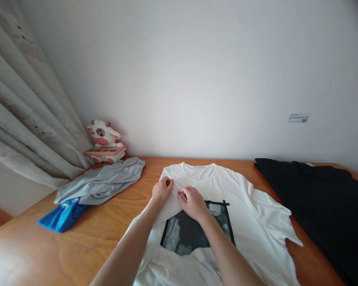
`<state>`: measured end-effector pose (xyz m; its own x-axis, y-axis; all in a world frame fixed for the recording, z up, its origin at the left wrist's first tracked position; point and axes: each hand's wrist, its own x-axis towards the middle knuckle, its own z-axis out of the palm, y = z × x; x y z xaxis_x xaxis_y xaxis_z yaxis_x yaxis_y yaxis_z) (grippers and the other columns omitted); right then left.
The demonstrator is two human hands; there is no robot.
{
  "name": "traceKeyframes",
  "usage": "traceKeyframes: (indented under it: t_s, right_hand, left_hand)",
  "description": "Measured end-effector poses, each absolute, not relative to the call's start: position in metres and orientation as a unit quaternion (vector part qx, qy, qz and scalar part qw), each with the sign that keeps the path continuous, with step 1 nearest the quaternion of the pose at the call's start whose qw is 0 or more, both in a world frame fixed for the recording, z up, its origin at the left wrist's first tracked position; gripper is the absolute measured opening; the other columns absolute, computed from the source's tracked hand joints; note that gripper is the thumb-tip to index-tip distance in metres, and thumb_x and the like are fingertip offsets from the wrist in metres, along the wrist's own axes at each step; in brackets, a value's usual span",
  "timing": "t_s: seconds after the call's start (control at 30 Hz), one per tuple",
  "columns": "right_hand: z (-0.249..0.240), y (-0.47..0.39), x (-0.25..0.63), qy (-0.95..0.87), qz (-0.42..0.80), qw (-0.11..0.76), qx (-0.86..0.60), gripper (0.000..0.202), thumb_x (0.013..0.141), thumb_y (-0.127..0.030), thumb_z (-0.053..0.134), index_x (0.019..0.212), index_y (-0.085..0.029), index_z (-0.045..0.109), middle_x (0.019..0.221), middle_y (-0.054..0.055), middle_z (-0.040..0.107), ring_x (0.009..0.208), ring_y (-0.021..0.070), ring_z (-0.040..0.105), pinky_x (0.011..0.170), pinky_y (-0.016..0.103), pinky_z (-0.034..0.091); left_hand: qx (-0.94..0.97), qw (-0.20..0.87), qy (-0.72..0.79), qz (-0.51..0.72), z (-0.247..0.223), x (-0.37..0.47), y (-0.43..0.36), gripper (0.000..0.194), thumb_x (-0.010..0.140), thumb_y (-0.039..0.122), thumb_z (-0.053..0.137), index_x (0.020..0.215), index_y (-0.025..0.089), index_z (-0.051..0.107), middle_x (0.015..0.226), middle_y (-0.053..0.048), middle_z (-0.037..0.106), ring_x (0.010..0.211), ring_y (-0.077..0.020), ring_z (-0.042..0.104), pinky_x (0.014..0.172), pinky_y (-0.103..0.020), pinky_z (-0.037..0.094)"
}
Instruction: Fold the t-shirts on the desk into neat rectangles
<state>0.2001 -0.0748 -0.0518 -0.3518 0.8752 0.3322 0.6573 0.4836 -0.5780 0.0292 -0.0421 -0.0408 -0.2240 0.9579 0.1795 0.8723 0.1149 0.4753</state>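
Observation:
A white T-shirt (250, 222) with a dark printed picture on its front lies spread on the wooden table, its neckline toward the wall. My left hand (162, 190) is closed on the shirt fabric near the left shoulder. Just to its right, my right hand (192, 201) pinches the cloth of the chest above the print. The left sleeve looks folded inward over the front, and my forearms cover part of the shirt. Its right sleeve lies out flat, and the lower front is bunched.
A grey garment (104, 180) and a blue cloth (64, 216) lie on the table (98, 242) at left. Behind them stands a cow-shaped toy keyboard (106, 143) by the curtain (26, 107). Black clothing (319, 202) lies at right. A white wall (197, 79) rises behind.

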Motion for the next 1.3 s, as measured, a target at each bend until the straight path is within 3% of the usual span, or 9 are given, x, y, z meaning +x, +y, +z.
traceKeyframes:
  t_s: [0.17, 0.33, 0.4, 0.5, 0.63, 0.77, 1.03, 1.17, 1.3]
  right_hand:
    - [-0.052, -0.074, 0.200, -0.804, 0.166, 0.313, -0.478, 0.017, 0.091, -0.015, 0.058, 0.103, -0.020, 0.070, 0.098, 0.006, 0.071, 0.095, 0.0209, 0.064, 0.086, 0.029, 0.046]
    - [-0.053, -0.073, 0.201, -0.801, 0.174, 0.328, -0.470, 0.019, 0.089, -0.012, 0.058, 0.100, -0.020, 0.071, 0.095, 0.006, 0.072, 0.094, 0.0210, 0.065, 0.085, 0.029, 0.047]
    - [-0.054, -0.073, 0.201, -0.800, 0.179, 0.334, -0.465, 0.020, 0.088, -0.011, 0.058, 0.100, -0.020, 0.070, 0.096, 0.006, 0.072, 0.095, 0.0209, 0.065, 0.086, 0.029, 0.048]
    - [-0.056, -0.073, 0.202, -0.799, 0.182, 0.340, -0.461, 0.020, 0.089, -0.014, 0.058, 0.105, -0.018, 0.069, 0.099, 0.007, 0.072, 0.095, 0.0214, 0.065, 0.088, 0.031, 0.048]
    - [-0.059, -0.072, 0.201, -0.799, 0.177, 0.342, -0.462, 0.023, 0.093, -0.020, 0.057, 0.113, -0.016, 0.066, 0.097, 0.008, 0.072, 0.094, 0.0228, 0.065, 0.090, 0.033, 0.048]
    - [-0.061, -0.071, 0.200, -0.801, 0.170, 0.342, -0.461, 0.023, 0.091, -0.019, 0.057, 0.113, -0.018, 0.066, 0.098, 0.008, 0.072, 0.096, 0.0232, 0.065, 0.090, 0.034, 0.049]
    - [-0.063, -0.067, 0.203, -0.763, 0.265, 0.388, -0.443, 0.025, 0.093, -0.028, 0.050, 0.113, -0.019, 0.063, 0.092, 0.006, 0.073, 0.075, 0.0190, 0.068, 0.073, 0.031, 0.053]
    - [-0.063, -0.064, 0.204, -0.741, 0.293, 0.426, -0.430, 0.028, 0.092, -0.035, 0.049, 0.111, -0.019, 0.063, 0.091, 0.006, 0.072, 0.071, 0.0180, 0.067, 0.069, 0.030, 0.052]
    - [-0.061, -0.065, 0.203, -0.734, 0.311, 0.428, -0.425, 0.033, 0.092, -0.038, 0.049, 0.117, -0.019, 0.060, 0.089, 0.005, 0.072, 0.064, 0.0161, 0.065, 0.064, 0.029, 0.051]
  left_hand:
    - [0.696, 0.070, 0.681, 0.217, -0.035, 0.031, -0.061, 0.018, 0.094, 0.022, 0.050, 0.096, 0.019, 0.067, 0.102, -0.010, 0.074, 0.101, -0.0229, 0.068, 0.091, -0.033, 0.048]
    - [0.787, 0.067, 0.596, 0.146, -0.039, 0.015, -0.106, 0.052, 0.084, 0.002, 0.044, 0.129, 0.018, 0.063, 0.142, -0.011, 0.063, 0.133, -0.0199, 0.056, 0.116, -0.037, 0.039]
    - [0.796, 0.027, 0.592, 0.120, -0.047, 0.010, -0.120, 0.052, 0.093, 0.009, 0.039, 0.142, 0.017, 0.054, 0.153, -0.013, 0.053, 0.144, -0.0231, 0.046, 0.121, -0.045, 0.033]
    - [0.800, -0.019, 0.591, 0.102, -0.056, 0.009, -0.131, 0.051, 0.105, 0.033, 0.035, 0.152, 0.017, 0.043, 0.160, -0.016, 0.041, 0.151, -0.0289, 0.034, 0.121, -0.054, 0.031]
    - [0.807, -0.028, 0.584, 0.084, -0.050, 0.014, -0.135, 0.068, 0.102, 0.060, 0.037, 0.155, 0.017, 0.038, 0.162, -0.019, 0.035, 0.153, -0.0338, 0.027, 0.121, -0.057, 0.030]
    - [0.815, -0.004, 0.574, 0.085, -0.037, 0.017, -0.139, 0.076, 0.099, 0.065, 0.037, 0.154, 0.013, 0.039, 0.162, -0.022, 0.035, 0.153, -0.0347, 0.027, 0.121, -0.058, 0.029]
    - [0.797, 0.012, 0.589, 0.136, -0.030, 0.029, -0.149, 0.059, 0.093, 0.048, 0.058, 0.142, 0.016, 0.052, 0.146, -0.018, 0.057, 0.136, -0.0332, 0.053, 0.116, -0.050, 0.039]
    - [0.790, 0.024, 0.600, 0.123, -0.016, 0.034, -0.158, 0.052, 0.091, 0.035, 0.056, 0.140, 0.016, 0.053, 0.143, -0.015, 0.058, 0.130, -0.0318, 0.055, 0.111, -0.047, 0.043]
    - [0.794, 0.015, 0.604, 0.067, 0.006, 0.037, -0.170, 0.059, 0.076, 0.018, 0.058, 0.134, 0.020, 0.056, 0.131, -0.012, 0.061, 0.116, -0.0304, 0.058, 0.102, -0.045, 0.048]
